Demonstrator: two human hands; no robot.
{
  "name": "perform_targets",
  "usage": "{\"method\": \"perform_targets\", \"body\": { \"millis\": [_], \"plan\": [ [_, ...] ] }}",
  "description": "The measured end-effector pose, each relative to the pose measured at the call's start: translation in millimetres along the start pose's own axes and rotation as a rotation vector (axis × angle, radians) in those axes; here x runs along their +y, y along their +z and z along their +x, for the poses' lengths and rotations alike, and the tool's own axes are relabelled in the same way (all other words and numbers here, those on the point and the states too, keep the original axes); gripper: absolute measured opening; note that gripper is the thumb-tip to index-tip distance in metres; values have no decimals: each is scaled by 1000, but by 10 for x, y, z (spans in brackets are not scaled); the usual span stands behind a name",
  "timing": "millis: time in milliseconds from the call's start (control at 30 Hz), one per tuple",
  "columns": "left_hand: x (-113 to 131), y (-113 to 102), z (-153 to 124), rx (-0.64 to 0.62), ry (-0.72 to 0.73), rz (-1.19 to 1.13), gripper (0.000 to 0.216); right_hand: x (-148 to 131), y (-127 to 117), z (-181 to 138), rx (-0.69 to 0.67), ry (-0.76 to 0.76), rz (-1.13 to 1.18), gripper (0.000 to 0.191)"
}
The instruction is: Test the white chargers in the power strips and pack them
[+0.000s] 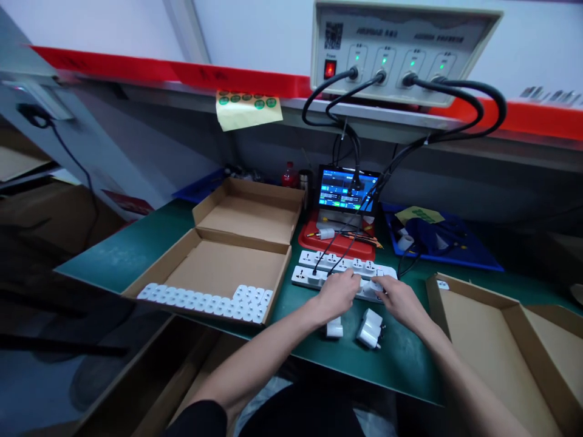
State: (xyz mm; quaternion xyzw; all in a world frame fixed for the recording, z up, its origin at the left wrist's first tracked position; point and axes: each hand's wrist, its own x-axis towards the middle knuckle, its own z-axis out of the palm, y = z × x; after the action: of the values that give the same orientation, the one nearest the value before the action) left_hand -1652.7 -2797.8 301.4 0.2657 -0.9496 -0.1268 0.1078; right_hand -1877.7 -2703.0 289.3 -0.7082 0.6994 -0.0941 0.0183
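Observation:
Two white power strips lie side by side on the green bench. My left hand (339,292) is closed over the nearer power strip (301,275), its fingertips hiding whatever they pinch. At the right end of that strip, my right hand (399,298) grips a white charger (377,285) with thumb and fingers. The farther power strip (308,258) has several chargers plugged in. Between me and the strips lie loose white chargers (370,328), and another charger (334,328) sits partly beneath my left wrist.
An open cardboard box (228,258) at left holds rows of white chargers (195,300). Another cardboard box (492,328) stands at right. Behind are a lit screen (346,189), a red tray (310,237) and a blue tray (473,252). Black cables hang from a tester box (401,51).

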Motion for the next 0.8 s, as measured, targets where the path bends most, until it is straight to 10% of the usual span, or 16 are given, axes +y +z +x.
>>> {"method": "perform_targets", "body": {
  "millis": [467, 800],
  "plan": [
    [46, 62, 141, -91, 54, 56, 33, -113, 94, 24, -68, 51, -17, 35],
    [-881, -271, -535, 444, -183, -262, 16, -381, 110, 210, 252, -158, 179, 33]
  ]
}}
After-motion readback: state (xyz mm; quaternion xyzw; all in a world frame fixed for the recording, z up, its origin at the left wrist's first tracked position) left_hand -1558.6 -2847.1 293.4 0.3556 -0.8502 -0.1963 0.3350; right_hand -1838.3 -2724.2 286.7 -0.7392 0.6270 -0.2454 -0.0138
